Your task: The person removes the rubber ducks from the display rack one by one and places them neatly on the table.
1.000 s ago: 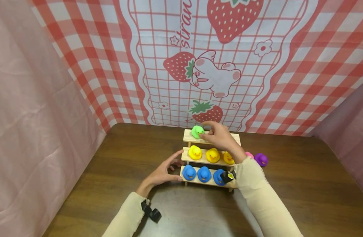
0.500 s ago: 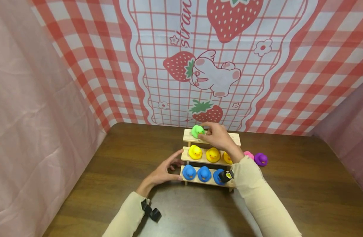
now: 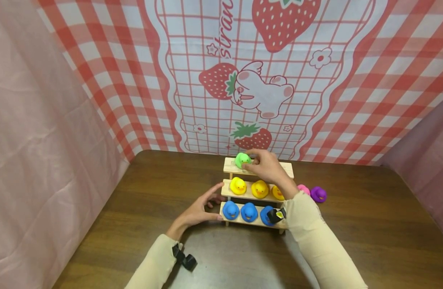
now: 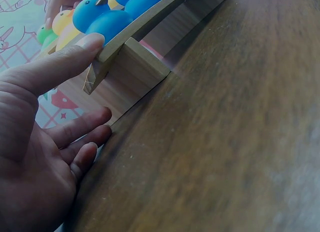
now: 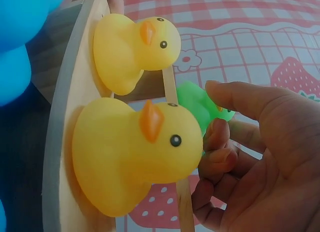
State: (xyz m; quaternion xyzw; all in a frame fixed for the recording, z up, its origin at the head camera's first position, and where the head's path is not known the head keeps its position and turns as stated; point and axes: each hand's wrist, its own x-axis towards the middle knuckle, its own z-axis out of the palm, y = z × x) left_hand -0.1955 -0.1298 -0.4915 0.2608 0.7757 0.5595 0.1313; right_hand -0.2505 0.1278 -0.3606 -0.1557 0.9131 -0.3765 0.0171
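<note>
On the top tier of a three-tier wooden shelf (image 3: 286, 169), my right hand (image 3: 267, 166) pinches a green rubber duck (image 3: 242, 159) between thumb and fingers. In the right wrist view those fingers curl close about the green duck (image 5: 192, 102). My left hand (image 3: 198, 210) is at the shelf's left end, fingers spread. Its thumb (image 4: 75, 59) touches the end of the lowest board, the other fingers loosely bent beside the side panel. Three yellow ducks (image 3: 238, 186) line the middle tier, one partly behind my right wrist. Three blue ducks (image 3: 231, 210) fill the bottom tier.
A purple duck (image 3: 318, 194) and a partly hidden pink duck (image 3: 303, 188) lie on the brown wooden table (image 3: 163, 180), right of the shelf. A strawberry-print cloth (image 3: 192, 100) hangs behind the table. Pink curtains (image 3: 44, 160) flank both sides.
The green duck has shifted slightly to the right along the top tier, with my right hand's fingers on it. My left hand and the other ducks stay where they were.
</note>
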